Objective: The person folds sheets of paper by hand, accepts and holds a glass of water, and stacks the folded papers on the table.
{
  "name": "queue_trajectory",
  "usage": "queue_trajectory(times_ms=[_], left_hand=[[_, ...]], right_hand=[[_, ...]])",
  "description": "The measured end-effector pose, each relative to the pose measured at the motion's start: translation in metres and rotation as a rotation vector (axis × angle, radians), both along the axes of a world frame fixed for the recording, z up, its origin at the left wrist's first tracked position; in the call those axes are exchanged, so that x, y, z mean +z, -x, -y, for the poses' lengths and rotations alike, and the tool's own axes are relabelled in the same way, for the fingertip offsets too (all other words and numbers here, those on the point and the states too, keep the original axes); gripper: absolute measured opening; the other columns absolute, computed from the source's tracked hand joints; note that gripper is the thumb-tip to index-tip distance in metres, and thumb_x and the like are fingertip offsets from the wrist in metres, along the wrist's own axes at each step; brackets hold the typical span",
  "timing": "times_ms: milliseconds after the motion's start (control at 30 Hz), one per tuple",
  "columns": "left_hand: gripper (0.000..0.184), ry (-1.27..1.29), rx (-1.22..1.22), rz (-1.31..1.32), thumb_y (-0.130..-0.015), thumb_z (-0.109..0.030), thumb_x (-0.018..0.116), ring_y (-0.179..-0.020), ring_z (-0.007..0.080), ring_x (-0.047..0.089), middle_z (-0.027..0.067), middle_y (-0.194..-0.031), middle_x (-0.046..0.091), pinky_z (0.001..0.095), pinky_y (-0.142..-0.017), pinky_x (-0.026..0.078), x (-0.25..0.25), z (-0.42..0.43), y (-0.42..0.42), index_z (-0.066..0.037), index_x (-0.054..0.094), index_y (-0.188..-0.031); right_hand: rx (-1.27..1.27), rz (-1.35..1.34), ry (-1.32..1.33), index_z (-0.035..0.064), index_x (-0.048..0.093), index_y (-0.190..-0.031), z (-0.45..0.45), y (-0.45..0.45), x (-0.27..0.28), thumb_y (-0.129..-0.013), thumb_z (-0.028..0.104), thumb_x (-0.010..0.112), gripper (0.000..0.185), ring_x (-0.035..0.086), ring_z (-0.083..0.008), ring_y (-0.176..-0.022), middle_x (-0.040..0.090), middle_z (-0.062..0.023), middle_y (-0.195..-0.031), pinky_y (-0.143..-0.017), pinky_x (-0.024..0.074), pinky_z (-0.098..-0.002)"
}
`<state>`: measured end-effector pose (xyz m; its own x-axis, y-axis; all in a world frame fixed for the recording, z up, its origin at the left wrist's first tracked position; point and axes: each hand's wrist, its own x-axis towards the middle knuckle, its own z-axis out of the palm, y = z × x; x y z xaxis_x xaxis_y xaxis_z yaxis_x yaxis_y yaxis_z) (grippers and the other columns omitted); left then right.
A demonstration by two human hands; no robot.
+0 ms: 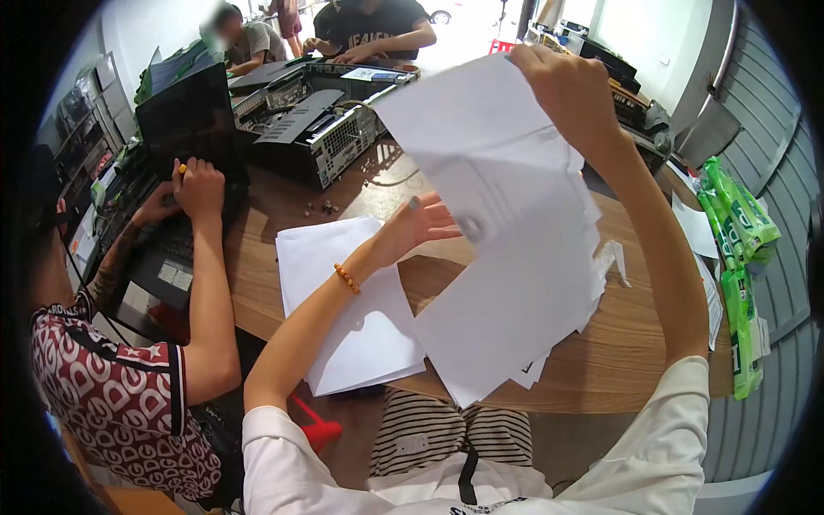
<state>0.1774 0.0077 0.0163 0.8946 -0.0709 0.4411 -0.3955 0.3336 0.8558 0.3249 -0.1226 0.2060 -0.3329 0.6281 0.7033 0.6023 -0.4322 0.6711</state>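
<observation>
I have the right hand (573,96) in the upper right of the frame, its grip closed on the top edge of a white sheet (485,112), which hangs raised and slanting towards the middle of the frame. Faint grey marks show on its lower part. The left hand (410,230) is at the centre, its grip wide open with the fingers spread at the sheet's left edge; from here I can't tell whether they touch it. An orange beaded bracelet (347,278) circles that wrist.

Below the sheet, I see a loose pile of paper (506,322) fanned towards the near edge of the desk (648,360), its right side uneven. A second stack (369,348) lies left of it, beneath the left forearm. Towards the top of the frame stands an opened computer case (343,150), with small loose bits (326,208) beside it. At left, another person's hand (202,190) is over a laptop (184,116). Green packs (740,219) sit at the far right.
</observation>
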Motion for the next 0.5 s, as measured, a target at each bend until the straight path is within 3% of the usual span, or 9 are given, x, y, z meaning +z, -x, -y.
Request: queue_trajectory(times_ms=[33,100,133,200,300,400,433,500], left_hand=[[0.074,-0.004,-0.002,0.004,-0.077,-0.059,0.039,-0.11,0.0238,0.041,0.0137,-0.12,0.041,0.0409,-0.092,0.034,0.002,0.002,0.001,-0.001,0.031,-0.123],[0.057,-0.082,0.319,-0.189,-0.082,-0.045,0.042,-0.105,0.0217,0.046,0.0124,-0.113,0.046,0.0398,-0.087,0.041,0.004,0.007,0.003,-0.001,0.037,-0.118],[0.057,-0.085,0.319,-0.186,-0.082,-0.045,0.042,-0.105,0.0217,0.046,0.0124,-0.113,0.046,0.0398,-0.087,0.041,0.005,0.006,0.002,-0.001,0.037,-0.118],[0.043,0.004,0.471,-0.22,-0.085,-0.033,0.044,-0.094,0.0199,0.053,0.0118,-0.106,0.051,0.0359,-0.078,0.048,0.004,0.004,-0.001,0.0,0.042,-0.113],[0.032,0.112,0.603,-0.204,-0.087,-0.026,0.042,-0.088,0.019,0.056,0.0111,-0.1,0.054,0.0337,-0.072,0.052,0.004,0.001,-0.001,0.0,0.046,-0.107],[0.032,0.179,0.614,-0.145,-0.088,-0.024,0.041,-0.086,0.0216,0.057,0.0122,-0.098,0.054,0.0313,-0.067,0.053,0.006,-0.002,0.002,0.003,0.046,-0.105],[0.032,0.184,0.612,-0.143,-0.088,-0.024,0.041,-0.086,0.0216,0.057,0.0122,-0.098,0.054,0.0313,-0.067,0.053,0.006,-0.002,0.003,0.003,0.046,-0.105],[0.032,0.246,0.582,-0.176,-0.087,-0.022,0.041,-0.087,0.0224,0.057,0.013,-0.099,0.054,0.0313,-0.066,0.054,0.009,-0.001,0.004,0.004,0.045,-0.105]], right_hand=[[-0.009,0.023,-0.001,0.0106,0.053,-0.076,-0.006,0.003,0.001,-0.074,0.011,0.054,0.002,0.058,-0.014,-0.051,0.055,-0.0011,-0.059,-0.042,0.0447,-0.0226],[-0.01,0.018,0.029,0.0106,0.054,-0.077,-0.016,0.01,0.005,-0.075,0.013,0.053,0.003,0.058,-0.0129,-0.05,0.055,-0.0014,-0.059,-0.041,0.0447,-0.0223],[-0.01,0.021,0.025,0.0106,0.054,-0.077,-0.019,0.011,0.007,-0.075,0.013,0.053,0.003,0.058,-0.0129,-0.05,0.055,-0.0014,-0.059,-0.041,0.0447,-0.0223],[0.06,-0.132,0.064,0.0102,0.055,-0.081,-0.025,0.012,0.012,-0.077,0.016,0.053,0.007,0.058,-0.0128,-0.05,0.057,-0.002,-0.06,-0.042,0.0449,-0.0211],[0.215,-0.193,0.032,0.0108,0.056,-0.087,-0.022,-0.003,0.024,-0.08,0.021,0.052,0.013,0.059,-0.0131,-0.051,0.06,-0.0027,-0.064,-0.045,0.0458,-0.0214],[0.429,-0.648,-0.076,0.0129,0.056,-0.096,-0.001,-0.021,0.039,-0.076,0.027,0.059,0.025,0.061,-0.0106,-0.061,0.063,0.0003,-0.074,-0.055,0.0488,-0.0215],[0.336,-0.722,-0.077,0.0105,0.053,-0.101,0.002,-0.036,0.036,-0.073,0.026,0.063,0.034,0.062,-0.0126,-0.069,0.063,-0.0021,-0.075,-0.058,0.0498,-0.023],[0.68,-1.185,-0.047,0.0086,0.033,-0.12,0.011,-0.051,0.012,-0.068,0.023,0.068,0.064,0.057,-0.0182,-0.089,0.056,-0.0127,-0.101,-0.072,0.0478,-0.0272]])
